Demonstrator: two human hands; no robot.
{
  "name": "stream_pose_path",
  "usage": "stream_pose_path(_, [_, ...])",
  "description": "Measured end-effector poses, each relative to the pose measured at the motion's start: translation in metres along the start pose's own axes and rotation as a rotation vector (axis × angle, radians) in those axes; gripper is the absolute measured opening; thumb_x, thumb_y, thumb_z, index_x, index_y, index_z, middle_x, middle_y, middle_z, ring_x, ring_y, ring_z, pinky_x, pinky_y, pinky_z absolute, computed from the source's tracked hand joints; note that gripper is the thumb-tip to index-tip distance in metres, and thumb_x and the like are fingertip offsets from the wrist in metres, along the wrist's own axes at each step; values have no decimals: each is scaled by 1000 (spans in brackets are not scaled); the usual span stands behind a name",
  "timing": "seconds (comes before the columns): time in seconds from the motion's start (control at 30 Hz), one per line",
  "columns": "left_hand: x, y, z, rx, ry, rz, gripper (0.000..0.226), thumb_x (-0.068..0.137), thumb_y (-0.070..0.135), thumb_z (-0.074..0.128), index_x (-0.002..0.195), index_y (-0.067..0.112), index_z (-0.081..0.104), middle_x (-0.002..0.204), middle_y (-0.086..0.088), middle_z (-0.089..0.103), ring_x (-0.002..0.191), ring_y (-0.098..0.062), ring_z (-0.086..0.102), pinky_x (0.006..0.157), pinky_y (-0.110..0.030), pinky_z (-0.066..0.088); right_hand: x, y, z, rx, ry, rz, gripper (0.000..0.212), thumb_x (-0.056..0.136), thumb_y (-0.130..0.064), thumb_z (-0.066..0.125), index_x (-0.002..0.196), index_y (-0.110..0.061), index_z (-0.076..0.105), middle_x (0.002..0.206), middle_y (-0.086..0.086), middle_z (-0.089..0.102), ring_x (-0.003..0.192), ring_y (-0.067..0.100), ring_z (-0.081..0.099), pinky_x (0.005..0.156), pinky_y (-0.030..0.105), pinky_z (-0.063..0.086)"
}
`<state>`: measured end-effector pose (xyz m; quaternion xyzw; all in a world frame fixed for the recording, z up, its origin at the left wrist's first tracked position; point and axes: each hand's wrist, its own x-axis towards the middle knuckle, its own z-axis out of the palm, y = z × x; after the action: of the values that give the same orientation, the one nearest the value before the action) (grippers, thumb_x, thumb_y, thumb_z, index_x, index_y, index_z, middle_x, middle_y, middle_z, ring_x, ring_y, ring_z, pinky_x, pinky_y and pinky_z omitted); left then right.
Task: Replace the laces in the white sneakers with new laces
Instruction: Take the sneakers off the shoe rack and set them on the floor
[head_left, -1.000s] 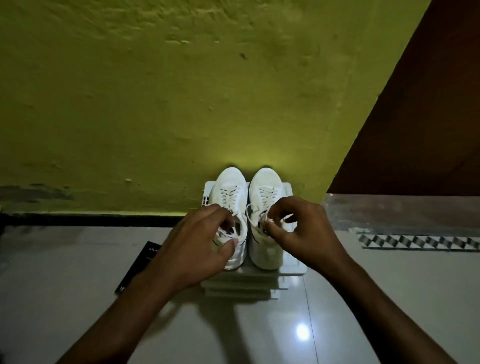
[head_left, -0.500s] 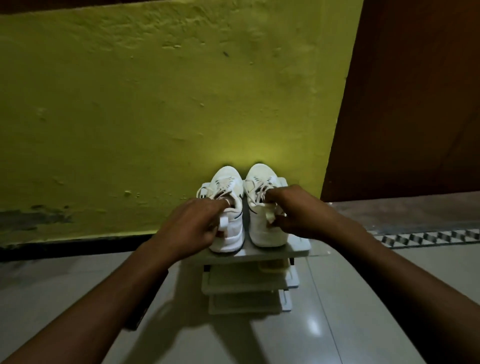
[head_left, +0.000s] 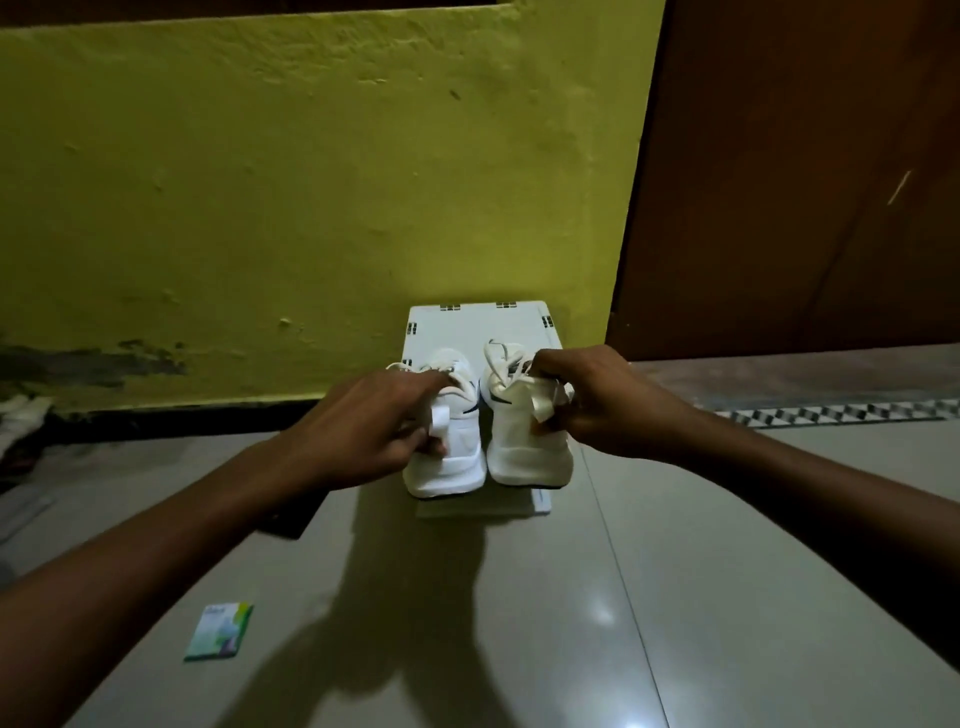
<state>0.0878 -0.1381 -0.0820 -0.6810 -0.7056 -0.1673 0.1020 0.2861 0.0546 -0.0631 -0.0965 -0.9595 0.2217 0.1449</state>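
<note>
Where the sneakers stand: left sneaker (head_left: 449, 457) and right sneaker (head_left: 522, 452) sit just beside each other, heels toward the camera, at the near edge of a white rack (head_left: 478, 322). Whether the soles rest on it or are raised cannot be told.
Left side: left hand (head_left: 374, 421) has its fingers curled over the left sneaker's collar, thumb at the heel tab, gripping.
Right side: right hand (head_left: 597, 400) has its fingers closed round the right sneaker's collar beside the heel loop, gripping.
Lacing: white laces (head_left: 496, 353) are loose, with ends standing up from the right sneaker; another end trails off the left.
Surroundings: glossy tiled floor (head_left: 675, 597); green packet (head_left: 221, 631) lying well apart, near left; yellow wall (head_left: 311, 182); brown door (head_left: 805, 182).
</note>
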Motion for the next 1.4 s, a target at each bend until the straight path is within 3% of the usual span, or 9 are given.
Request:
stream_pose_path(0.13, [-34, 34, -12, -58, -29, 72, 40, 84, 17, 73, 119, 23, 54, 85, 5, 65, 76, -22, 62, 61, -39, 50, -45, -21, -1, -10, -40, -52, 28, 81, -20, 82, 90, -27, 57, 81, -15, 59, 74, -1, 55, 59, 19, 43])
stream_pose_path(0.23, [-57, 51, -10, -112, -53, 59, 36, 85, 17, 75, 118, 17, 61, 85, 6, 62, 72, -10, 55, 63, -31, 48, -68, -30, 5, 21, -73, -77, 23, 82, -24, 81, 92, -15, 63, 86, -3, 66, 79, 13, 61, 68, 40, 53])
stream_pose_path(0.33, [-79, 62, 9, -110, -60, 55, 45, 84, 19, 79, 123, 24, 57, 85, 12, 57, 73, -5, 50, 64, -29, 43, -81, -27, 21, 65, -122, -81, 23, 81, -22, 82, 92, -14, 64, 85, -2, 65, 77, 15, 61, 69, 44, 53])
stream_pose_path(0.5, [-104, 67, 64, -174, -97, 28, 43, 86, 21, 71, 126, 24, 55, 90, 21, 52, 84, -9, 56, 66, -23, 42, -99, 2, 74, 82, -159, -70, 21, 78, -11, 80, 89, -14, 62, 82, -7, 61, 72, 7, 55, 62, 28, 49])
stream_pose_path(0.67, [-122, 63, 126, -155, -147, 3, 41, 81, 18, 74, 115, 26, 54, 94, 8, 64, 84, -11, 58, 66, -18, 37, -110, 37, 139, 119, -178, -63, 26, 75, -3, 75, 88, -18, 57, 80, -15, 51, 70, -4, 50, 59, 15, 37])
stream_pose_path(0.9, [-146, 52, 202, -168, -215, -77, 27, 84, 25, 56, 111, 21, 59, 95, 5, 65, 84, -19, 61, 69, -26, 46, -123, 79, 212, 126, -197, -19, 29, 75, -3, 65, 92, -21, 51, 89, -6, 58, 76, 14, 54, 63, 32, 47])
stream_pose_path(1.03, [-153, 51, 228, -135, -249, -63, 21, 84, 31, 49, 92, 17, 62, 87, 3, 64, 76, -21, 60, 64, -28, 46, -137, 98, 250, 70, -198, -5, 27, 74, -4, 60, 98, -16, 52, 92, -1, 57, 77, 21, 56, 63, 41, 49])
stream_pose_path(1.23, [-174, 47, 274, -119, -252, -105, 23, 83, 22, 61, 103, 13, 66, 99, 0, 66, 89, -20, 61, 78, -25, 43, -159, 117, 287, -43, -241, -44, 34, 74, -7, 61, 107, -15, 57, 97, 1, 58, 75, 17, 54, 59, 23, 35])
stream_pose_path(1.4, [-185, 43, 286, -147, -238, -81, 36, 105, 37, 36, 101, 15, 64, 99, 3, 59, 90, -18, 53, 76, -19, 25, -169, 118, 299, -84, -157, -66, 47, 69, -7, 72, 105, -24, 47, 95, 0, 61, 74, 22, 60, 55, 26, 44])
